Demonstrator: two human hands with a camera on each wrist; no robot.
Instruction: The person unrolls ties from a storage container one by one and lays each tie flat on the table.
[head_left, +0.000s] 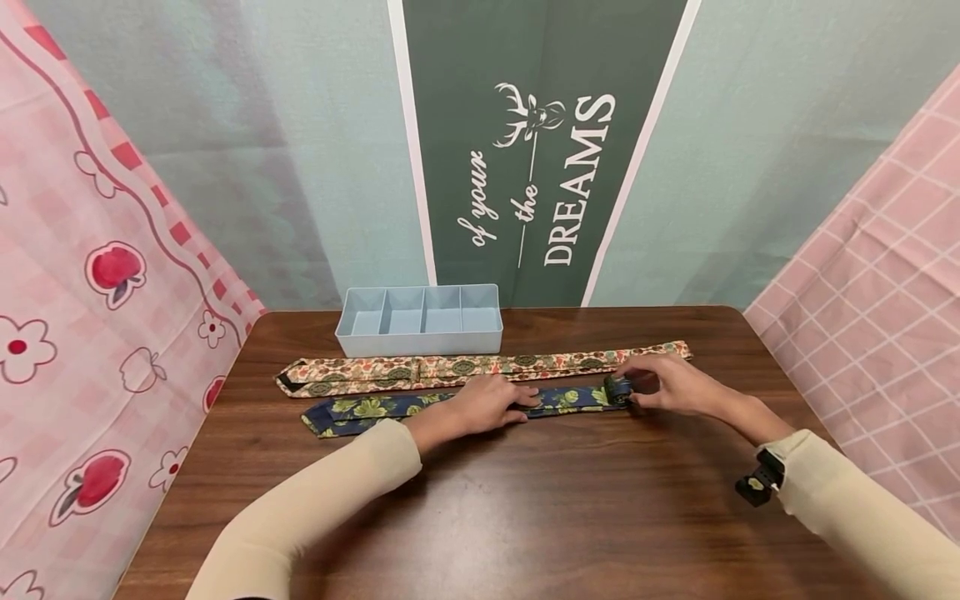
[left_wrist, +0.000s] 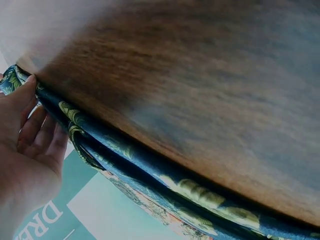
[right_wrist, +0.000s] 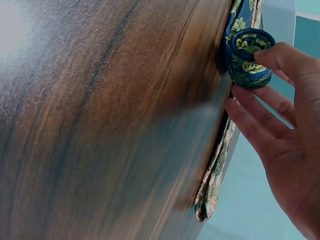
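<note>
A blue necktie (head_left: 572,401) with yellow-green leaves lies lengthwise on the table, its right end wound into a small roll (head_left: 618,389). My right hand (head_left: 678,386) pinches this roll between thumb and fingertips. In the right wrist view the roll (right_wrist: 254,75) stands on its edge, the thumb at its top rim and other fingers spread beside it. Over the middle of the blue tie rests my left hand (head_left: 483,404), fingers laid across it. The left wrist view has the thumb (left_wrist: 29,87) against the tie's near edge, with the fingertips partly hidden behind the fabric.
Behind the blue tie lies a cream patterned necktie (head_left: 457,365), stretched out lengthwise. A light blue box (head_left: 420,343) with several compartments stands at the table's back edge. Cloth hangings (head_left: 262,150) surround the back and sides of the wooden table (head_left: 517,517).
</note>
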